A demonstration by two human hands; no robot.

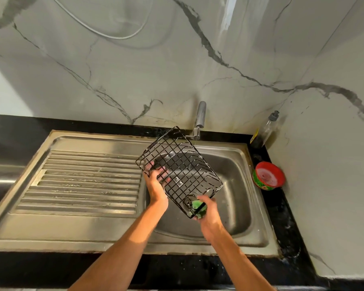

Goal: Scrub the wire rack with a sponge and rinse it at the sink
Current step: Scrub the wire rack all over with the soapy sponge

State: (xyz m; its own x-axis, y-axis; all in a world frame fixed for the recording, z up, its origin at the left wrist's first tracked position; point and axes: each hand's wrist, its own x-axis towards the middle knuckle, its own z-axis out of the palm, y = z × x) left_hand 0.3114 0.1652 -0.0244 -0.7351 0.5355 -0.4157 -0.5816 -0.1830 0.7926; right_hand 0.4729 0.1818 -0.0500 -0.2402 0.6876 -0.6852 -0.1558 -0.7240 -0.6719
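A black wire rack (183, 164) is held tilted over the steel sink basin (237, 185). My left hand (156, 183) grips its left edge, fingers through the grid. My right hand (207, 211) holds a green sponge (197, 206) pressed against the rack's near corner. A thin stream of water falls from the tap (200, 120) onto the rack's far right corner.
A ribbed steel draining board (82, 181) lies left of the basin. A red-and-green tub of dish soap (268, 176) and a nearly empty clear bottle (263, 131) stand on the black counter at the right, against the marble wall.
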